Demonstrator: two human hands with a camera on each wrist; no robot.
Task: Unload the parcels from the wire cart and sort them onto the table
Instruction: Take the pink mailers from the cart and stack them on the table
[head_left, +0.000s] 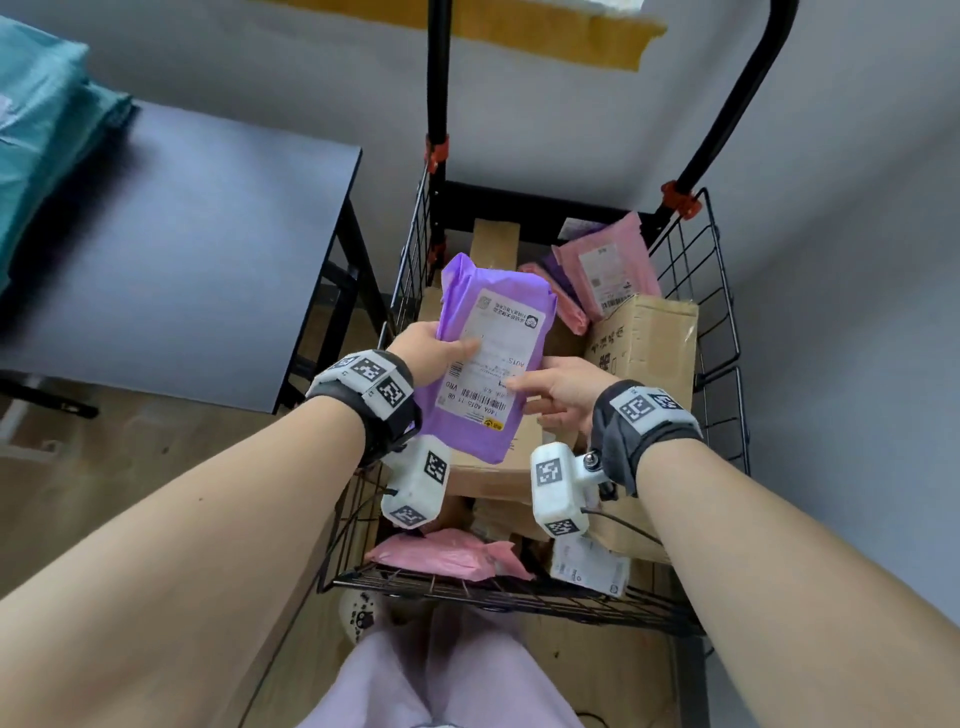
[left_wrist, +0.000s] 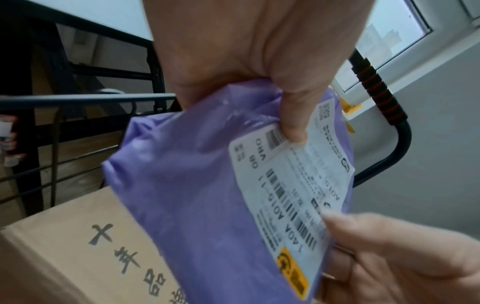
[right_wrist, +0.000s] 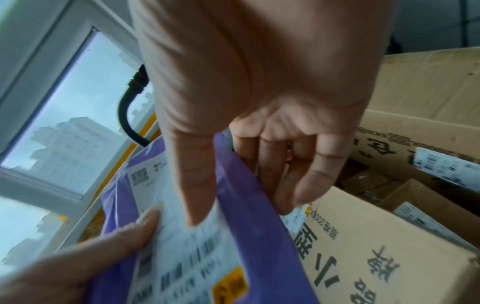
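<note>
Pinching one purple parcel (head_left: 491, 358), left grip (head_left: 434, 351), right grip (head_left: 558, 389), one cart (head_left: 719, 291)

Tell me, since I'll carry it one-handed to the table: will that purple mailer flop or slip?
Probably floppy: the purple mailer is a wrinkled plastic bag, its loose end folded. Likely light: the left hand and right hand hold it by its edges, thumbs on its label. The glossy film could slip, so grip firmly.

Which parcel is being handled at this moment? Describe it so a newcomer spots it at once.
Start at the black wire cart beside the dark table. Above its cardboard boxes, both hands, left hand and right hand, grip one purple mailer bag. It alone is purple and lifted; neighbouring bags are pink.
</note>
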